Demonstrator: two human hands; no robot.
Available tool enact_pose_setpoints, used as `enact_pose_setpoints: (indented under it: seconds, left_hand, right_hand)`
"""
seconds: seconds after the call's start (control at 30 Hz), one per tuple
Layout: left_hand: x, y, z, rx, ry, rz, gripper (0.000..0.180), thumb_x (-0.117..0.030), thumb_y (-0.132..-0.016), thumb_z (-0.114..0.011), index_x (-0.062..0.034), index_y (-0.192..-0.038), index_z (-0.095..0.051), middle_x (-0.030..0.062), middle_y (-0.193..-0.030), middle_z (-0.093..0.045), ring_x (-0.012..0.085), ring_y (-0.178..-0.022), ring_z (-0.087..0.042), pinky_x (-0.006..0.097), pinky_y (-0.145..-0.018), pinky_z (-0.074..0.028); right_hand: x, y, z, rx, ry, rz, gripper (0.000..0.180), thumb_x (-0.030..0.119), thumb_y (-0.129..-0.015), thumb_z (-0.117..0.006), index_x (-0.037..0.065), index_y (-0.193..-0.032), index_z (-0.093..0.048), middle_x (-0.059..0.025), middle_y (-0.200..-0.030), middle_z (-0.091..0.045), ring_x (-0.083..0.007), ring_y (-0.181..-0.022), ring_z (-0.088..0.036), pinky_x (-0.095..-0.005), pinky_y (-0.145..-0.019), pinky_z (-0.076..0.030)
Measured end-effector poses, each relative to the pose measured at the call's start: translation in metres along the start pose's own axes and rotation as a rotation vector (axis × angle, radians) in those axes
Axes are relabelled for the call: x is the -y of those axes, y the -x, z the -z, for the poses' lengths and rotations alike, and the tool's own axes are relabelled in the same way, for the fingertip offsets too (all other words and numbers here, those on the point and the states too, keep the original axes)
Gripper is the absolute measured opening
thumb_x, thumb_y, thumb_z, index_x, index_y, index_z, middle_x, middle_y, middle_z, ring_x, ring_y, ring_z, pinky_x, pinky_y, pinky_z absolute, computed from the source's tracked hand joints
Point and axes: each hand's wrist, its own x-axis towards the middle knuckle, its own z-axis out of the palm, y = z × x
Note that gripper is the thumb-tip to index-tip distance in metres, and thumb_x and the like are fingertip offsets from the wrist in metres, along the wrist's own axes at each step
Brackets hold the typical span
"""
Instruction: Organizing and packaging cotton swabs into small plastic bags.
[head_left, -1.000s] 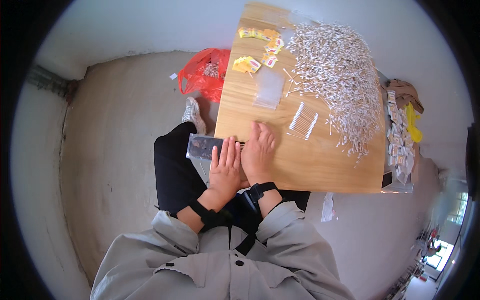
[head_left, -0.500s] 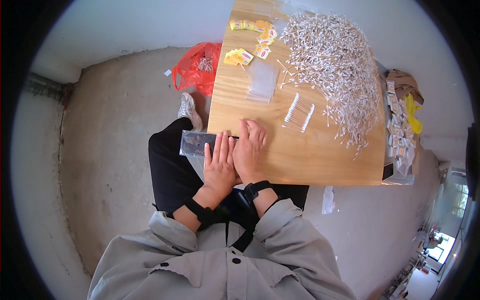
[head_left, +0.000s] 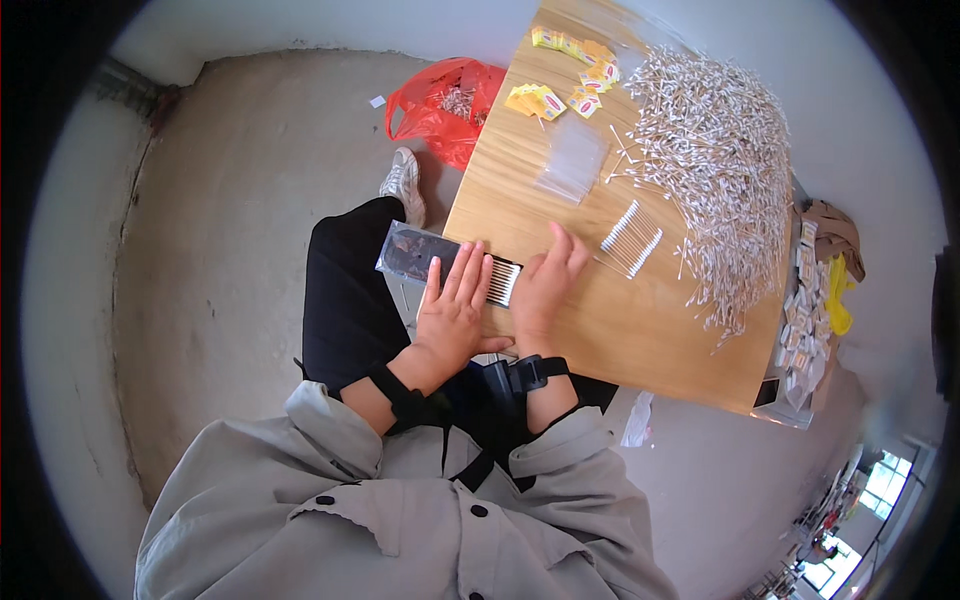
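Observation:
My left hand lies flat, fingers stretched, across a dark flat slab with a clear plastic covering, which juts past the table's left edge. Beside those fingers, a row of cotton swabs lies side by side at the slab's right end; the fingers hide part of it. My right hand is just right of this row, fingers bent and apart, with nothing visible in them. Farther right, a second neat row of cotton swabs rests on the wooden table.
A large heap of loose cotton swabs covers the table's far right. Yellow-and-white cards and clear plastic bags lie at the far left. A red plastic bag is beyond the left edge; small filled packets sit along the right.
My right hand has moved off the slab's end to the right, uncovering the row of swabs there. My left hand stays flat on the slab. The whole view has turned somewhat.

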Motion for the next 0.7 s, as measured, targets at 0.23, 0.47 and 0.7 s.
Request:
enact_pose_setpoints:
  seconds: [0.23,0.47,0.7]
  left_hand:
    - [0.000,-0.002,0.013,-0.054,0.003,-0.021,0.088,-0.048,-0.068,-0.073,0.0008,-0.136,-0.043,0.0173,-0.146,-0.035,0.0314,-0.139,-0.029,0.048,-0.112,-0.023]
    - [0.043,-0.018,0.032,-0.159,0.158,0.154,0.024,-0.021,-0.070,-0.071,-0.0054,-0.083,-0.058,0.0111,-0.088,-0.059,0.0299,-0.087,-0.059,0.040,-0.078,-0.044]
    - [0.027,-0.041,0.031,0.082,-0.236,0.201,0.023,-0.026,-0.074,-0.064,-0.0051,-0.084,-0.065,0.0121,-0.089,-0.064,0.0257,-0.086,-0.063,0.039,-0.075,-0.049]
  right_hand:
    - [-0.004,0.005,-0.015,0.135,0.300,0.252,0.041,0.007,-0.086,-0.054,0.005,-0.127,-0.050,-0.0127,-0.123,-0.046,-0.0328,-0.125,-0.041,-0.0447,-0.104,-0.034]
    - [0.001,0.000,-0.015,0.137,0.330,0.275,0.040,0.005,-0.087,-0.050,0.004,-0.126,-0.050,-0.0120,-0.122,-0.047,-0.0327,-0.124,-0.041,-0.0445,-0.104,-0.034]
    - [-0.003,0.004,-0.018,0.120,0.387,0.288,0.039,0.005,-0.087,-0.048,0.004,-0.125,-0.051,-0.0114,-0.121,-0.048,-0.0309,-0.124,-0.043,-0.0447,-0.107,-0.032]
